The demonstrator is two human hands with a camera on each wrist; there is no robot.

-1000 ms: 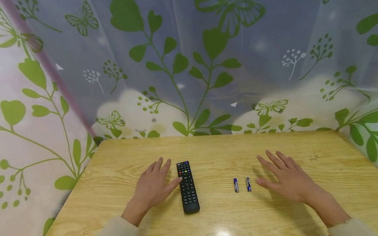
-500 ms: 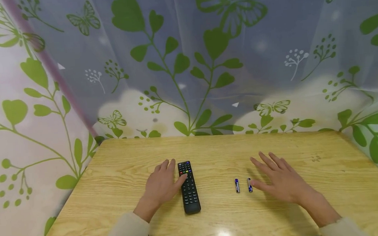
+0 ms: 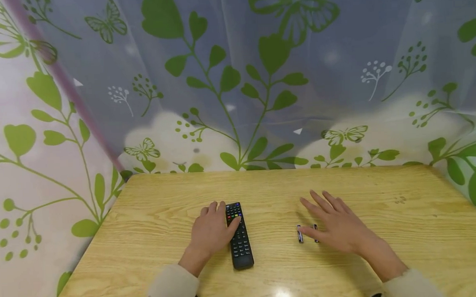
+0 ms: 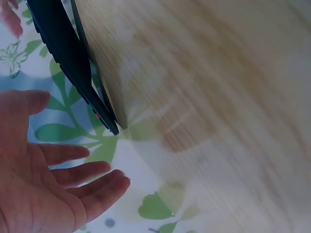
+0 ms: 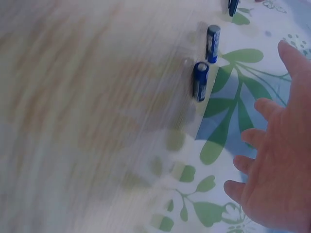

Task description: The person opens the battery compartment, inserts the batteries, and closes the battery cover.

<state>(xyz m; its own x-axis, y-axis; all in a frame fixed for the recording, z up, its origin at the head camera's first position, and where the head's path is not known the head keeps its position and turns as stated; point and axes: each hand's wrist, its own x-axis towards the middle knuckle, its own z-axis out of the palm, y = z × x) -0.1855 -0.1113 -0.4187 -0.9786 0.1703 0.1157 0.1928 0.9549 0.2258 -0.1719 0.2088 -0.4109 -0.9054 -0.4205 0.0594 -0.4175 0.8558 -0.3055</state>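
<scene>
A black remote control [image 3: 242,252] lies lengthwise on the wooden table, buttons up. Over its left edge hovers my left hand [image 3: 210,231], the thumb overlapping the buttons in the head view. A gap shows in the left wrist view between that hand's spread fingers and the remote control [image 4: 58,43]. To the right, my right hand [image 3: 339,227] is spread above two small blue-and-silver batteries, its thumb partly covering them from the head camera. The right wrist view shows one battery [image 5: 213,44] and the other battery [image 5: 200,82] lying side by side, apart from the fingers.
The wooden table [image 3: 271,187] runs back to a curtain [image 3: 236,100] printed with green leaves and butterflies. Similar cloth hangs along the left and right sides. A bright reflection shows near the front of the tabletop.
My left hand has moved right, its thumb now over the remote control. My right hand has moved left until its thumb overlaps the batteries. The objects stay in place.
</scene>
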